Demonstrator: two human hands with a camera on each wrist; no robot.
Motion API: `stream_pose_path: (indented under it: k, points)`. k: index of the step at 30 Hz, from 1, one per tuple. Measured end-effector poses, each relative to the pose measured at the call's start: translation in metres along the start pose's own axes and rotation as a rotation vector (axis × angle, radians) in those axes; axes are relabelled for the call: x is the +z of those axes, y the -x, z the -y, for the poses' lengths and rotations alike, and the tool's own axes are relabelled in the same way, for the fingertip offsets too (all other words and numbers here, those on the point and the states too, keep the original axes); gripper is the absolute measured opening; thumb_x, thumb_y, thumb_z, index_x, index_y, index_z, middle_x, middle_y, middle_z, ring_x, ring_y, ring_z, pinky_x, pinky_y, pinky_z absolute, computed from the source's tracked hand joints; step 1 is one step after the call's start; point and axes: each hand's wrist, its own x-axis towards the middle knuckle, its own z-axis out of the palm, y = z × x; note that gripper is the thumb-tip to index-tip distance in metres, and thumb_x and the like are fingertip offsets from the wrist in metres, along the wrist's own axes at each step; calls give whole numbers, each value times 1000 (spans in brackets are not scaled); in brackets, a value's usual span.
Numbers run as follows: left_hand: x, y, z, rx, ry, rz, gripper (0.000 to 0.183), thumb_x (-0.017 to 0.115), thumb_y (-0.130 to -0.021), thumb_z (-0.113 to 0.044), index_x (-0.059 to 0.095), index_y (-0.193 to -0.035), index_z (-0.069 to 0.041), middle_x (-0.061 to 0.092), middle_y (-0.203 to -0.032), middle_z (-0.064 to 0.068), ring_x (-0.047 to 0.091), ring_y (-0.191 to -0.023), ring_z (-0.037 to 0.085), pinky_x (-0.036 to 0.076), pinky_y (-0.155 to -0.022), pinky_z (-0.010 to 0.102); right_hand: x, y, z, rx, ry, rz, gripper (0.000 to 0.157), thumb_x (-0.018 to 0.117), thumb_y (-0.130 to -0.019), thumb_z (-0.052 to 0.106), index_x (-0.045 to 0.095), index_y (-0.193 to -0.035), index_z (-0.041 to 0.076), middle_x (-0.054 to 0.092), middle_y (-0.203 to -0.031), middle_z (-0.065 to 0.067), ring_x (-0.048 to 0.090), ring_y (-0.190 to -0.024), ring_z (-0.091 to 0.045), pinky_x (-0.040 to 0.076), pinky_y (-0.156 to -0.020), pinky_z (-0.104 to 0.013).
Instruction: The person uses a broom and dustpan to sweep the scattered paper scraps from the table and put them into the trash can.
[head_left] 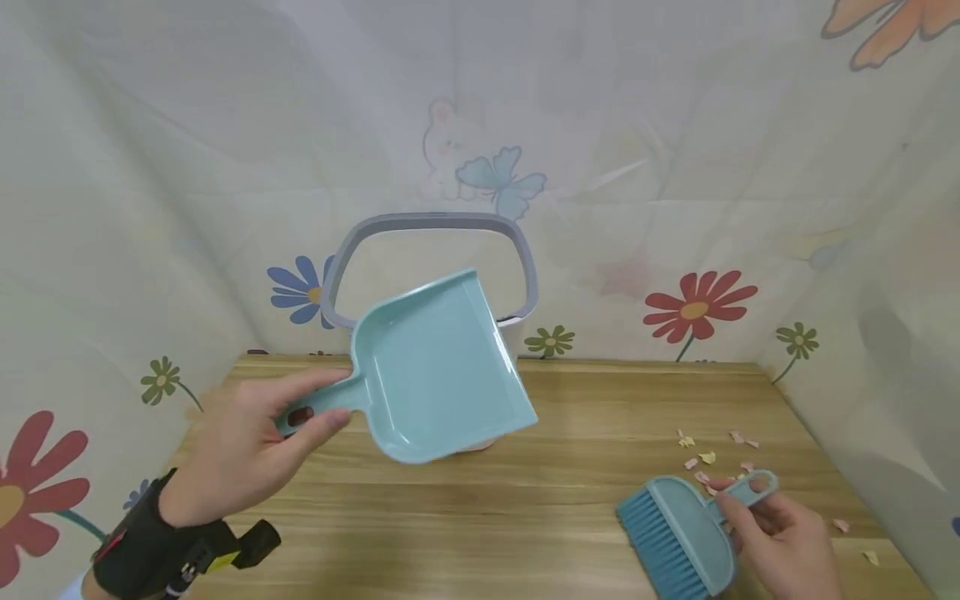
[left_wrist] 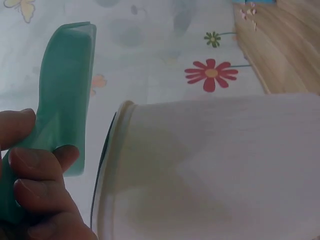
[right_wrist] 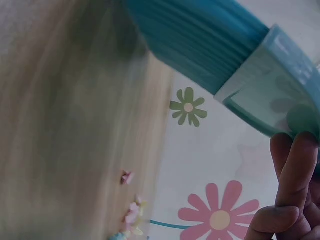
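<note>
My left hand (head_left: 243, 442) grips the handle of a light blue dustpan (head_left: 442, 375), holding it up with its inner face toward the head camera. Behind the dustpan, and partly hidden by it, stands a white bin with a grey rim (head_left: 438, 220). The left wrist view has the pan's edge (left_wrist: 65, 95) beside the bin's pale wall (left_wrist: 210, 165). On the right, my right hand (head_left: 791, 537) pinches the handle of a small blue brush (head_left: 690, 533), whose bristles point left. The bristles (right_wrist: 200, 40) also show at the top of the right wrist view.
Pink and yellow paper scraps (head_left: 707, 457) lie scattered on the right of the wooden table (head_left: 555, 517), some beside the brush handle. A flowered white curtain (head_left: 600, 167) encloses the table at the back and sides.
</note>
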Motion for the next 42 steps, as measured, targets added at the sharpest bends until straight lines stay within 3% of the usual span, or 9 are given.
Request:
stream_pose_path:
  k: [8,14,20,21,24,29,34,38,42]
  points:
    - [30,36,5,-27,244,194,37,71,-96,-3,69,-131,-15,70,-93,-9,57,-71,1,50,-59,21,-17,-9,9,-7,17,-210,11,72,-96,3,72,-106,-1,61,-88,39,61,-61,0,50,-52,-19]
    - [60,56,24,-80,351,320,28,66,-102,-10,69,-128,-19,72,-97,-9,58,-76,1,53,-64,22,-38,-9,17,3,126,-307,16,68,-98,6,73,-113,-1,52,-81,40,53,-56,14,45,-48,-13]
    - [90,74,44,-151,375,399,24,64,-104,-23,70,-127,-25,71,-99,-11,56,-79,-1,52,-66,22,-49,-7,14,-252,344,-345,14,73,-92,4,76,-102,-5,75,-76,-16,36,-46,17,30,-47,-11]
    - [96,77,47,-149,381,407,22,64,-104,-24,70,-125,-25,70,-97,-11,56,-79,-1,52,-66,22,-49,-6,13,-289,380,-336,14,73,-91,4,76,-101,-5,73,-76,-25,34,-47,19,29,-47,-11]
    - [113,85,57,-170,382,428,16,64,-104,-28,70,-119,-28,65,-94,-12,56,-82,1,51,-68,22,-51,-6,7,-368,436,-294,14,73,-89,5,76,-99,-4,72,-69,-22,33,-51,25,31,-45,-9]
    - [132,93,68,-247,389,481,17,65,-104,-33,72,-118,-29,66,-94,-11,57,-82,2,50,-71,20,-47,-7,-1,-468,523,-207,13,74,-86,8,73,-95,-1,72,-71,-15,44,-52,12,32,-45,-9]
    - [140,95,73,-336,381,533,24,64,-104,-38,73,-122,-26,70,-100,-10,59,-85,2,49,-74,19,-36,-11,-1,-609,534,-206,10,75,-80,11,69,-84,4,68,-63,-4,53,-47,-5,36,-45,-13]
    - [143,96,78,-346,353,539,26,63,-104,-39,73,-123,-24,71,-101,-10,59,-85,1,48,-74,19,-21,-15,5,-723,537,-200,13,75,-78,15,65,-80,8,64,-62,2,53,-48,-6,39,-45,-14]
    - [146,96,80,-351,343,543,24,63,-104,-38,73,-122,-25,71,-101,-11,59,-85,1,48,-76,19,0,-18,15,-803,514,-154,18,67,-90,24,64,-81,9,65,-67,3,51,-51,-2,39,-47,-14]
